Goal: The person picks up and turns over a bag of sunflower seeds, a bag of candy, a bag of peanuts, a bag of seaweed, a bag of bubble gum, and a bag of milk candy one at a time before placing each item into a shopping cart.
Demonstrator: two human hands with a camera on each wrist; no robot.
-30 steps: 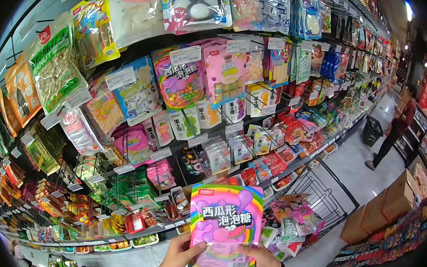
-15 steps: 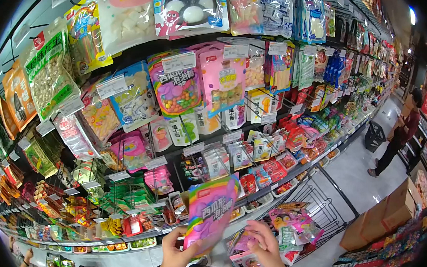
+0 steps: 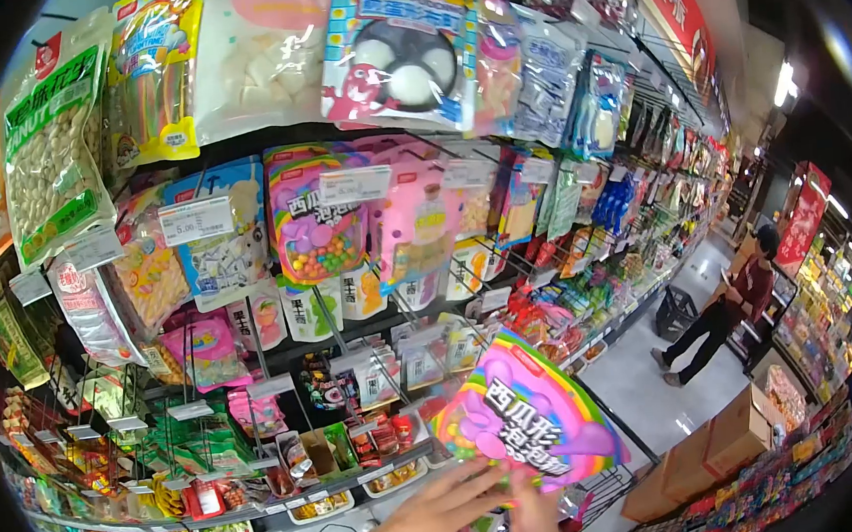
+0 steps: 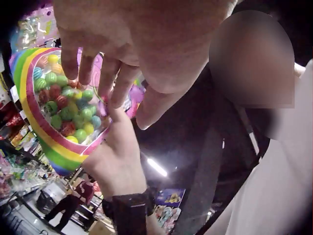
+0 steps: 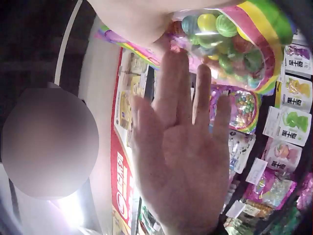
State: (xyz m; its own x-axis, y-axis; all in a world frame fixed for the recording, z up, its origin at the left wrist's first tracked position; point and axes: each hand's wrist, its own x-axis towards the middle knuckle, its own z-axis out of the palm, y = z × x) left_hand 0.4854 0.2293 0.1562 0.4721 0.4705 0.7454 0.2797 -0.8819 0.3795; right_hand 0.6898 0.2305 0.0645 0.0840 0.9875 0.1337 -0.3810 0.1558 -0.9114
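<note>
My right hand (image 3: 537, 512) holds a rainbow-edged bag of bubble gum (image 3: 528, 413) by its lower edge, with the front tilted up toward the head camera. Spread and nearly straight, the fingers of my left hand (image 3: 441, 517) reach across to the bag's lower edge. Round striped gumballs show through the bag's clear window in the left wrist view, where the right hand (image 4: 120, 152) supports it from below. From the right wrist, the left hand's palm (image 5: 181, 147) faces the camera, its fingertips close to the bag (image 5: 234, 49).
Racks of hanging sweets fill the front, among them matching gum bags (image 3: 317, 219) and a peanut bag (image 3: 51, 145). A cart's wire rim (image 3: 604, 487) shows behind my right hand. Cardboard boxes (image 3: 701, 454) stand at right. A person (image 3: 725, 307) stands in the aisle near a black basket (image 3: 675, 311).
The bag was held in both hands, then in the left hand alone; now the right hand has it, further right and tilted. The head view has moved nearer the rack.
</note>
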